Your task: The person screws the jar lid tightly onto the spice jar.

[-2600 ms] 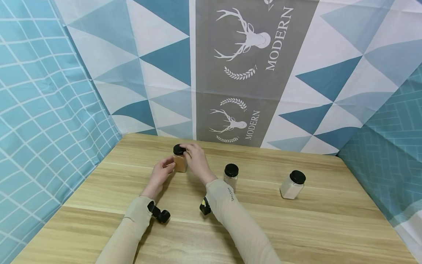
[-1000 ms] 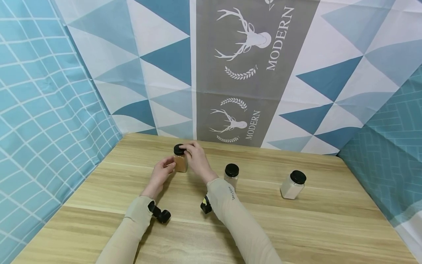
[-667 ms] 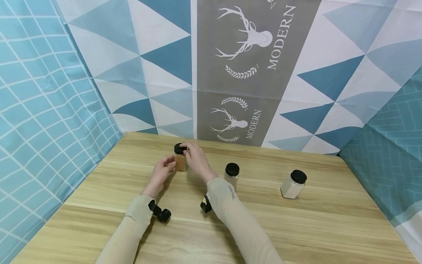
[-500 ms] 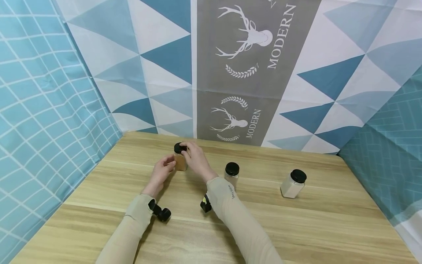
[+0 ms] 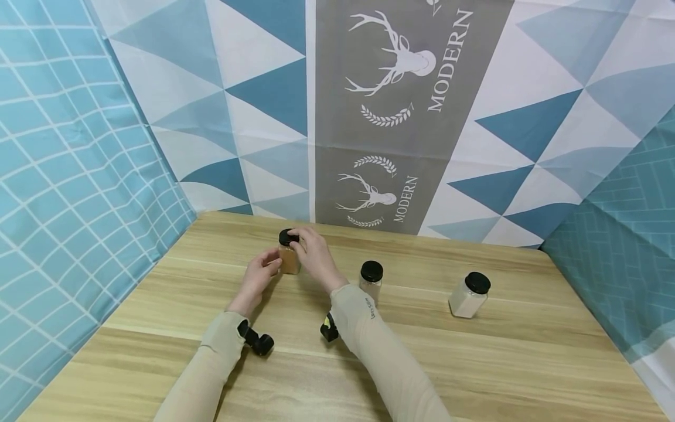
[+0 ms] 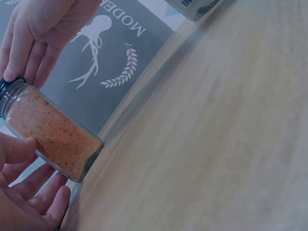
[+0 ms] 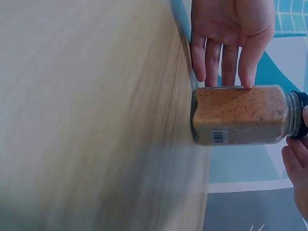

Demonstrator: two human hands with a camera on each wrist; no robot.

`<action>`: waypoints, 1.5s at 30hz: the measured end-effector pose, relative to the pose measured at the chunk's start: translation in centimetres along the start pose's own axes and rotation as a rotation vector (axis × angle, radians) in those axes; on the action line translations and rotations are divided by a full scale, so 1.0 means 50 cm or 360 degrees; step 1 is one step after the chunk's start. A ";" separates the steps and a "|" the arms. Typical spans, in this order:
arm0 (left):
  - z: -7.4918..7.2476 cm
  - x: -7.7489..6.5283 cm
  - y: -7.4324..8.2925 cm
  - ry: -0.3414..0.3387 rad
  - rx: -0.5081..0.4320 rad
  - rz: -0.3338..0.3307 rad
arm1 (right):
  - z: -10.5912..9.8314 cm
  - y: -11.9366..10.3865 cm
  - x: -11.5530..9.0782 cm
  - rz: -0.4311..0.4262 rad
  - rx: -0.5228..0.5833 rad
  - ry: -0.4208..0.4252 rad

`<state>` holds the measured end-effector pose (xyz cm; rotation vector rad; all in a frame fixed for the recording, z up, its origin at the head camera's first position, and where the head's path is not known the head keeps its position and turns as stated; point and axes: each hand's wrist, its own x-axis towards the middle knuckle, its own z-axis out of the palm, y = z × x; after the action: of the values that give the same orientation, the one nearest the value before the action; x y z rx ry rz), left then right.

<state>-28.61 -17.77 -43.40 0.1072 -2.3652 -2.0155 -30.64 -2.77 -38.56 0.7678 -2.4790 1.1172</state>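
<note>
A glass spice jar [image 5: 289,261] with orange, dark-flecked seasoning stands upright near the back left of the wooden table. My left hand [image 5: 257,279] holds its left side, thumb tip against the glass. In the left wrist view, the other fingers reach partly behind the jar [image 6: 55,132]. From above, my right hand [image 5: 317,258] pinches the black lid [image 5: 285,237] between thumb and fingers. The lid [image 7: 302,115] sits on the jar's neck, and a barcode label shows low on the glass in the right wrist view.
A second black-lidded jar [image 5: 371,275] stands right of my right hand, its lower part hidden by the sleeve. Farther right is a jar of pale powder [image 5: 467,296]. A patterned curtain [image 5: 364,117] rises behind the table's [image 5: 517,357] back edge.
My right thumb and fingers have shifted slightly on the lid. The jar and my left hand have stayed in place.
</note>
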 end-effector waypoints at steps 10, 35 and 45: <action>-0.001 -0.002 0.002 0.0002 0.0005 0.0003 | 0.004 0.004 -0.005 -0.0002 -0.0022 0.0022; -0.001 -0.004 0.005 -0.0003 -0.0005 -0.0020 | 0.003 0.015 -0.003 -0.0059 -0.0023 0.0008; -0.001 -0.003 0.001 -0.0016 -0.0024 -0.0013 | 0.006 0.013 -0.005 -0.0060 -0.0021 -0.0008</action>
<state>-28.48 -17.78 -43.33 0.1064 -2.3588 -2.0418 -30.85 -2.54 -39.25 0.8110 -2.4632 1.0865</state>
